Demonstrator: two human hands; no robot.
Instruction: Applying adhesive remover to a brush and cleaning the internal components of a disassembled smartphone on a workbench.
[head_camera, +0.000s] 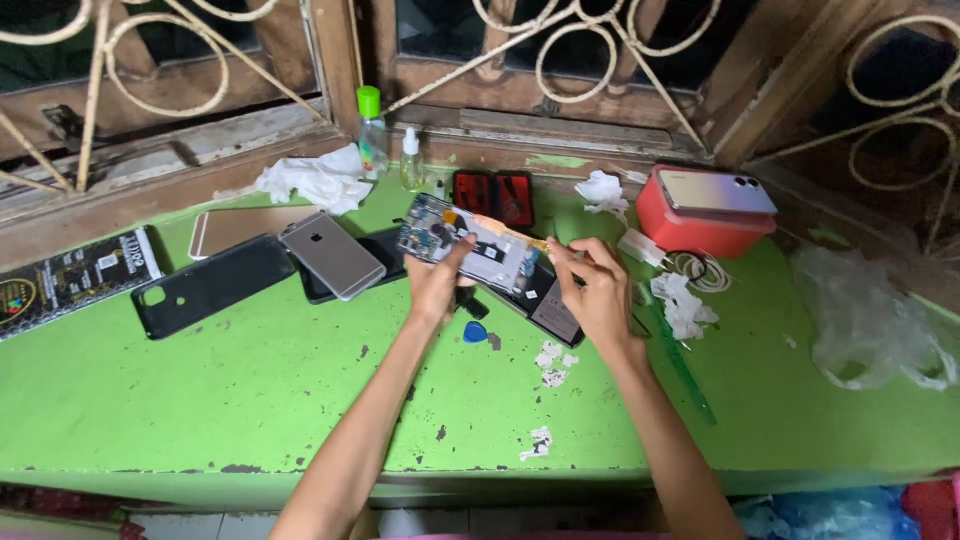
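Opened phone (470, 248) is held up over the tabletop's (250, 390) middle, toward the far edge, circuit side up. Left hand (435, 285) grips its near-left corner, thumb on top. Right hand (595, 285) pinches a thin tool (520, 238) laid along the phone's far edge; the tip is too small to make out. Best practice: keep the left grip on the frame only, off the board, work the tool shallow, light pressure. Blue pick (476, 332) lies just below the hands.
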